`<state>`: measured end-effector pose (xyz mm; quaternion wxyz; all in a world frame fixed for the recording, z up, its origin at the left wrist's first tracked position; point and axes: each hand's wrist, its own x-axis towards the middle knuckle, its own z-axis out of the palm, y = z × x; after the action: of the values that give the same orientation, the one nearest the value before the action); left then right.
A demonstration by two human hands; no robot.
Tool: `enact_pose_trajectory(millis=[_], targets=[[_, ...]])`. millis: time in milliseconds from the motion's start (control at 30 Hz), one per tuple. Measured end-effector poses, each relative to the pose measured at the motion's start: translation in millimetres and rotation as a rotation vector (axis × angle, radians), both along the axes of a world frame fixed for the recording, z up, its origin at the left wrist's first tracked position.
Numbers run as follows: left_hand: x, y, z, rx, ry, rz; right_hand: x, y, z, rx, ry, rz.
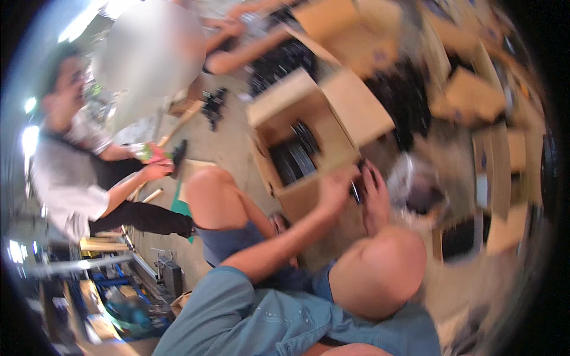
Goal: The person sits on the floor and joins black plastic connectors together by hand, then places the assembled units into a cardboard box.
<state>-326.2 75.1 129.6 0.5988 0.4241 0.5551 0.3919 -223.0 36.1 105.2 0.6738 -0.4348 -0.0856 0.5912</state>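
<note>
Black piece between both hands, beside open box

Black piece [357, 191]: sitting between the two hands, just outside the near right corner of the open box [300, 204]. Only a narrow dark face with a bright edge is showing; motion blur is hiding its full shape.

Left hand [337, 188]: fingers are curling nearly closed, gripping the piece from its left side.
Right hand [375, 193]: fingers are pointing up, slightly bent, along the right side; cannot tell whether they are gripping or only resting.

Box: standing on the floor [230, 142], flaps spread; black parts [292, 159] are lying inside, one cluster leaning above the rest.

Right of the hands: a clear bag [409, 175] is lying near, with something dark inside. Beyond the box, a black heap [399, 98] is spreading below another carton [350, 38].

Left: a co-worker [62, 181] in a pale shirt is holding a red-and-green item [154, 155]. At the top, another person's arms [249, 52] are reaching in.
</note>
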Motion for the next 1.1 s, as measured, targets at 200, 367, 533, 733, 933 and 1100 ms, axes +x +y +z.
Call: enact_pose_trajectory(millis=[200,367,533,733,933,1100], targets=[[-21.3,15.8,30.3,-0.125,-0.220,0.010,-5.0,11.0,30.4,0.048,-0.063,0.065],[-33.0,23.7,24.1,-0.239,-0.308,-0.028,-1.7,15.7,36.5,-0.025,-0.102,0.121],[-44.3,34.4,20.3,-0.373,-0.404,-0.087,5.7,23.7,32.5,-0.003,-0.221,0.172],[-40.4,35.8,20.1,-0.313,-0.428,-0.062,13.4,33.5,50.7,-0.024,-0.478,0.138],[-37.5,37.7,9.9,-0.249,-0.436,-0.038,2.0,43.8,52.7,-0.065,-0.667,0.068],[-36.2,39.8,-1.7,-0.258,-0.493,-0.019,-8.3,44.0,55.9,-0.067,-0.720,0.091]])
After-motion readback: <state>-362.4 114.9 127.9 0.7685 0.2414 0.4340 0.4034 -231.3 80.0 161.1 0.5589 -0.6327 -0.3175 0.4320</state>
